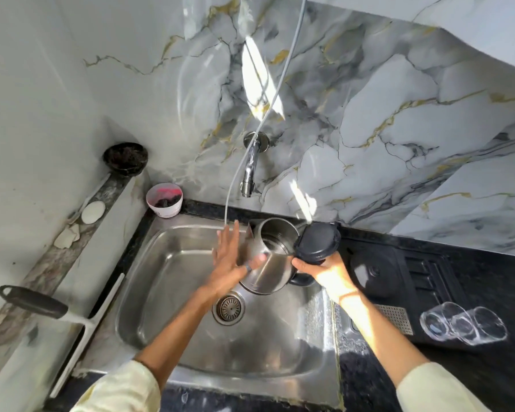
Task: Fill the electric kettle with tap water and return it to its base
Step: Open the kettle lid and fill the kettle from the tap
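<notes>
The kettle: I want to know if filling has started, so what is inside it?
Through the open top of the kettle only bare shiny metal wall and bottom show, no clear water. Its lid stands flipped open; the near inner wall is hidden.

- No legible text, label, brand mark, number or sign appears on any object in this view.
- The steel kettle (pixel 269 263) and its black lid (pixel 317 243) show no readable markings.

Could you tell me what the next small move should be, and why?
Probably shift the kettle left and back so its open mouth sits under the tap. The lid is open, the right hand holds the handle, and no water is visibly flowing.
</notes>
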Demonstrator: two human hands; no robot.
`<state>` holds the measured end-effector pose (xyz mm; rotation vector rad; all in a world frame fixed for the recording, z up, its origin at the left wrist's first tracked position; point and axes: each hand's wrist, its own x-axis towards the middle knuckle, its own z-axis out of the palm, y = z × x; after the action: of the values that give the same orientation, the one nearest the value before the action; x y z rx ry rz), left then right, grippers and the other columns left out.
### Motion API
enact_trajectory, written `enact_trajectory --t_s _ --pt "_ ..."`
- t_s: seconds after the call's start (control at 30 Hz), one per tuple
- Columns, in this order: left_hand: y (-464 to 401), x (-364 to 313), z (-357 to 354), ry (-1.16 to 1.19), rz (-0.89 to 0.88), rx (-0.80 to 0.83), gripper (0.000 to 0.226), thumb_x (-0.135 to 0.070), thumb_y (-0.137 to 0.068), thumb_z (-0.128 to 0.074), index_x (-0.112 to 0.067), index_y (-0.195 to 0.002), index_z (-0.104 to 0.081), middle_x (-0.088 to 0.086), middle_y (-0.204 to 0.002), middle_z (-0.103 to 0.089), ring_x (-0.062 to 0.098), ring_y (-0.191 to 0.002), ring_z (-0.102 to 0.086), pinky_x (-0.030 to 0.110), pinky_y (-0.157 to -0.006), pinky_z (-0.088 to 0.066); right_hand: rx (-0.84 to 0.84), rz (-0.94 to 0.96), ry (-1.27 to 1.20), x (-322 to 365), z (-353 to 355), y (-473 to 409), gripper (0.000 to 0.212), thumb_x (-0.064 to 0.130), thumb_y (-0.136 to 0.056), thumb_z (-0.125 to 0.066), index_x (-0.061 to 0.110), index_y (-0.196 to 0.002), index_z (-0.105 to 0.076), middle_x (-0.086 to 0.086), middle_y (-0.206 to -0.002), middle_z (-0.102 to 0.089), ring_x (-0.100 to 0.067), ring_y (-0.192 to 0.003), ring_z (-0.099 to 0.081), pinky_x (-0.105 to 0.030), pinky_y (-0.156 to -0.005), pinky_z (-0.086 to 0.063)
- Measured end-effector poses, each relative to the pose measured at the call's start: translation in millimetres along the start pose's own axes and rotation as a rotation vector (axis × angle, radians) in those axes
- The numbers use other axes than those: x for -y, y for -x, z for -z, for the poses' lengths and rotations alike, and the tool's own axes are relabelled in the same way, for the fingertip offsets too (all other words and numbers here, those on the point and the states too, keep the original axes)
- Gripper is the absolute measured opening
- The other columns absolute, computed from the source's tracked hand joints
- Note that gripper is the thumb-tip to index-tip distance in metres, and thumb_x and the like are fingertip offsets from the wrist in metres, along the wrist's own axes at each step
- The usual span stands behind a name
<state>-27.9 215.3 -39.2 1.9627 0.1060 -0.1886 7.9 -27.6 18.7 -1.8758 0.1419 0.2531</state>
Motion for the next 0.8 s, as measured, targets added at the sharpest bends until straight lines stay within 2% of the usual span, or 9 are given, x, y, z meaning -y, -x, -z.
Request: enact_trajectory --t_s 0.07,0.1,0.2,0.3,0.37,0.43,0.53,0.7,0.8 --pt "-16 -9 14 -0.402 -0.019 -0.207 0.11 -0.09 -0.086 -0.024 -0.028 -0.171 0.01 0.005 -0.178 0.024 0.026 -0.162 0.03 0.056 -0.132 0.014 0.008 -0.023 0.075 -7 -14 -13 0.028 0.001 -0.072 -0.094 0.018 -0.088 -0.078 -0.014 -0.099 -0.079 0.008 -0.077 -0.074 -0.013 -0.08 -0.06" --pt "-23 -18 18 -0.54 -0.013 -0.305 0.101 -0.081 -0.092 -0.016 -0.021 -0.171 0.006 0.011 -0.179 0.019 0.033 -0.163 0.025 0.059 -0.132 0.011 0.005 -0.023 0.09 -11 -20 -18 0.025 0.002 -0.073 -0.094 0.017 -0.086 -0.079 -0.016 -0.096 -0.079 0.011 -0.07 -0.071 -0.01 -0.071 -0.059" --pt "-48 -47 24 -0.769 0.03 -0.435 0.089 -0.065 -0.104 -0.017 -0.009 -0.17 0.0 0.017 -0.18 0.009 0.043 -0.164 0.016 0.065 -0.128 0.013 -0.043 -0.014 0.091 -14 -41 -35 0.026 0.005 -0.075 -0.093 -0.003 -0.096 -0.081 -0.023 -0.1 -0.082 -0.016 -0.084 -0.073 -0.039 -0.085 -0.064" --pt "-77 -72 20 -0.877 0.085 -0.418 0.086 -0.062 -0.106 -0.02 -0.003 -0.169 -0.011 0.023 -0.179 -0.007 0.045 -0.165 0.006 0.066 -0.127 0.011 -0.072 -0.029 0.098 -9 -60 -54 0.03 0.011 -0.076 -0.094 -0.001 -0.1 -0.081 -0.016 -0.096 -0.082 -0.023 -0.093 -0.074 -0.029 -0.08 -0.06" --pt "-95 -87 16 -0.933 0.155 -0.413 0.081 -0.062 -0.106 -0.024 0.0 -0.157 -0.038 0.027 -0.162 -0.043 0.046 -0.157 -0.028 0.07 -0.126 -0.015 -0.06 -0.035 0.087 -6 -69 -65 0.033 0.014 -0.075 -0.095 0.002 -0.103 -0.081 -0.011 -0.093 -0.08 -0.023 -0.094 -0.074 -0.014 -0.07 -0.056" --pt "-109 -101 16 -0.998 0.211 -0.426 0.072 -0.063 -0.107 -0.026 -0.003 -0.135 -0.054 0.021 -0.135 -0.063 0.041 -0.13 -0.053 0.063 -0.113 -0.036 -0.052 -0.042 0.043 -2 -75 -75 0.035 0.012 -0.073 -0.096 0.007 -0.104 -0.08 -0.008 -0.096 -0.079 -0.024 -0.099 -0.075 -0.021 -0.081 -0.06" --pt "-120 -114 22 -1.054 0.259 -0.409 0.064 -0.055 -0.109 -0.026 -0.004 -0.127 -0.06 0.018 -0.123 -0.071 0.037 -0.118 -0.058 0.055 -0.106 -0.039 -0.039 -0.032 0.045 1 -80 -88 0.04 0.013 -0.07 -0.098 0.01 -0.106 -0.08 -0.003 -0.094 -0.078 -0.022 -0.1 -0.075 -0.038 -0.099 -0.06" --pt "-128 -105 41 -1.085 0.138 -0.276 0.053 -0.044 -0.109 -0.033 -0.004 -0.12 -0.066 0.017 -0.119 -0.071 0.04 -0.114 -0.058 0.053 -0.102 -0.037 0.014 -0.01 0.047 -1 -90 -102 0.036 0.016 -0.069 -0.098 0.013 -0.1 -0.081 -0.007 -0.097 -0.082 -0.025 -0.102 -0.077 -0.043 -0.101 -0.061" --pt "-136 -90 68 -0.905 -0.023 -0.102 0.047 -0.041 -0.111 -0.035 -0.002 -0.119 -0.06 0.021 -0.123 -0.064 0.044 -0.118 -0.052 0.054 -0.103 -0.034 0.022 0.005 0.014 -2 -89 -105 0.034 0.017 -0.069 -0.098 0.023 -0.096 -0.078 -0.01 -0.102 -0.083 -0.026 -0.104 -0.077 -0.046 -0.102 -0.061"
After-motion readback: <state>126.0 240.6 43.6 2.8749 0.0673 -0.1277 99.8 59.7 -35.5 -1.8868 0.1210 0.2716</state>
